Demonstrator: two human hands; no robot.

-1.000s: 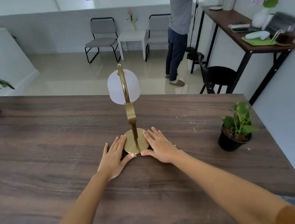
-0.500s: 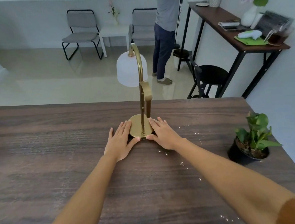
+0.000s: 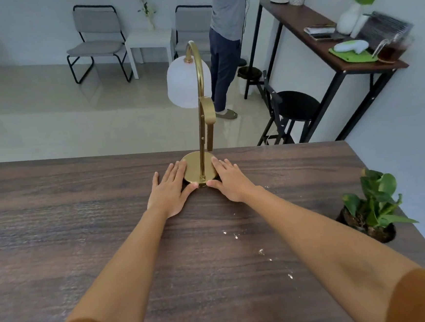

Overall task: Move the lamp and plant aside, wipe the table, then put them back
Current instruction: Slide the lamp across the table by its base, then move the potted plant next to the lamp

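A gold lamp (image 3: 195,126) with a white shade (image 3: 182,83) stands upright on the dark wood table (image 3: 58,223), up at 12 o'clock near the far edge. Its round gold base (image 3: 194,168) sits flat on the wood. The left hand (image 3: 169,191) lies flat on the table at the 9 o'clock side of the base, and the right hand (image 3: 229,181) lies flat at the 3 o'clock side. Both hands are spread out with fingers straight, pressing against the rim of the base from each side. The two thumbs almost meet at the 6 o'clock edge of the base. The hands are not curled around anything. A little green plant (image 3: 374,205) in a black pot (image 3: 380,232) sits at 3 o'clock, near the right edge of the table, well apart from the lamp. Small white crumbs (image 3: 236,236) lie on the wood between the right arm and the middle of the table.
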